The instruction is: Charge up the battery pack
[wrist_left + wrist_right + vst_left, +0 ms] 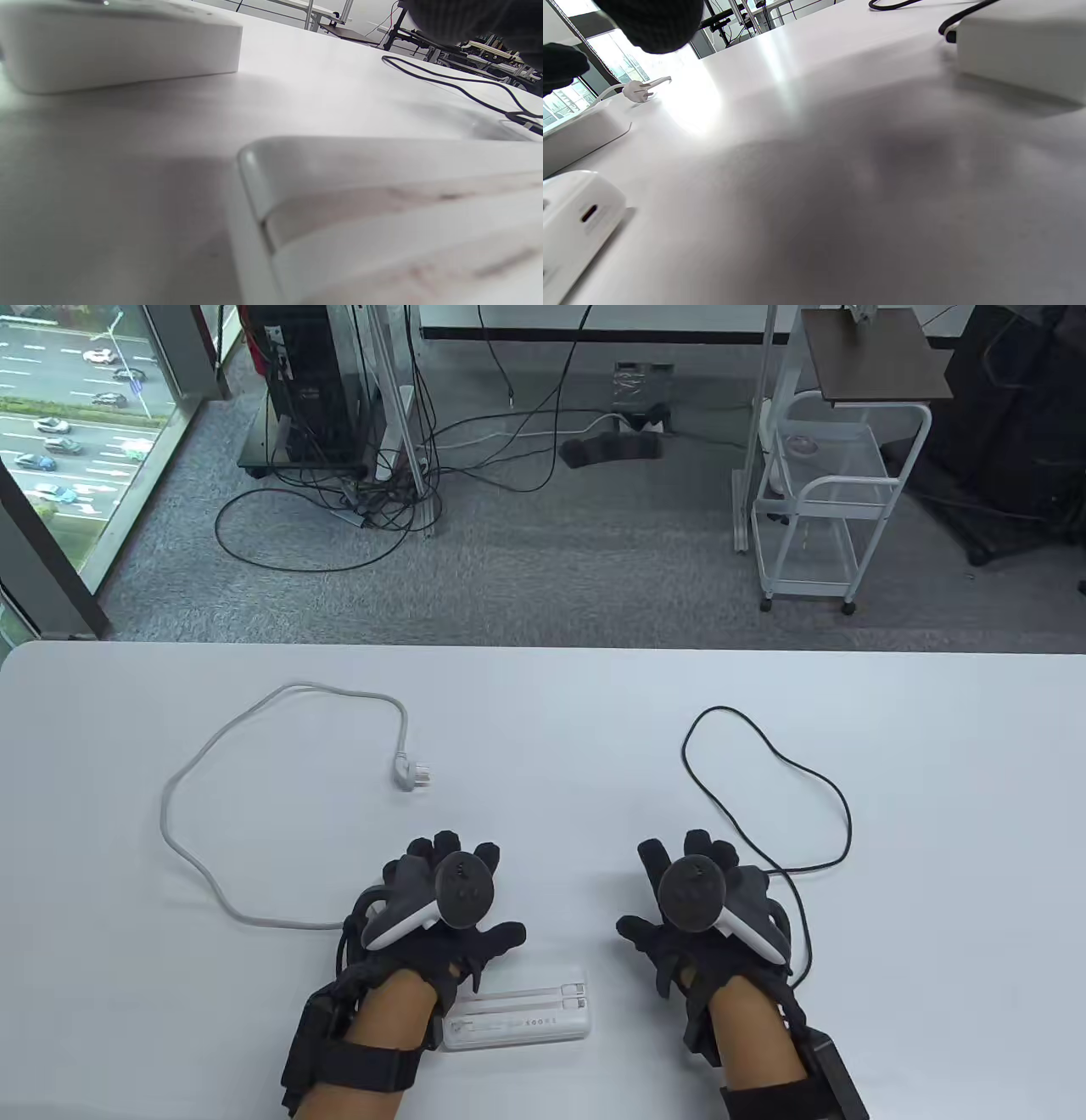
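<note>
A white table (543,704) seen from above, with two gloved hands resting near its front edge. The left hand (441,912) lies palm down, fingers spread apart, over the near end of a grey-white power cable (182,780); what sits beneath the palm is hidden. That cable loops away to the far left and ends in a white wall plug (405,770) lying loose on the table. The right hand (700,903) also lies palm down with fingers spread, holding nothing that can be seen. A thin black cable (768,755) curls on the far right and runs back under this hand. The white battery pack (517,1010) (a flat rectangular block) lies at the near edge between the two wrists, just beside the left wrist.
</note>
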Motion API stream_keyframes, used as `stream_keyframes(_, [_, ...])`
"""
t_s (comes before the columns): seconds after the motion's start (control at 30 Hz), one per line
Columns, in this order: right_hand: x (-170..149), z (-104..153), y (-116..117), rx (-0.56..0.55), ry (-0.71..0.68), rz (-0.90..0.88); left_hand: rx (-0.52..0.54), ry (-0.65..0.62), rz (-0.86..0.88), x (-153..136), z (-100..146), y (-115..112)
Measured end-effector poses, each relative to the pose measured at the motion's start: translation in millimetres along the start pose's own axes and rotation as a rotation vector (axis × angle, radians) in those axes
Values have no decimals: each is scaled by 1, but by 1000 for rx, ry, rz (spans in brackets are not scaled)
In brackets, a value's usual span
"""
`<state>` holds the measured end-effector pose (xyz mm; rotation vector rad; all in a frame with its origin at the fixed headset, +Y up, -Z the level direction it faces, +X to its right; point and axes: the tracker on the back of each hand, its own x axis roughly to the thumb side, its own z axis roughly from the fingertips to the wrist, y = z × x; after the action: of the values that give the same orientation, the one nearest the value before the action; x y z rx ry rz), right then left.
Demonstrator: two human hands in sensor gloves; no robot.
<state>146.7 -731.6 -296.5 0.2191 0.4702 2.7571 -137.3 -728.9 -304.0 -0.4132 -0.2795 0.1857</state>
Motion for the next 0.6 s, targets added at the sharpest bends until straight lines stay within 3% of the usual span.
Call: stream_keyframes(0.6, [-1,2,0,16,16,22,17,0,9,-3,3,4])
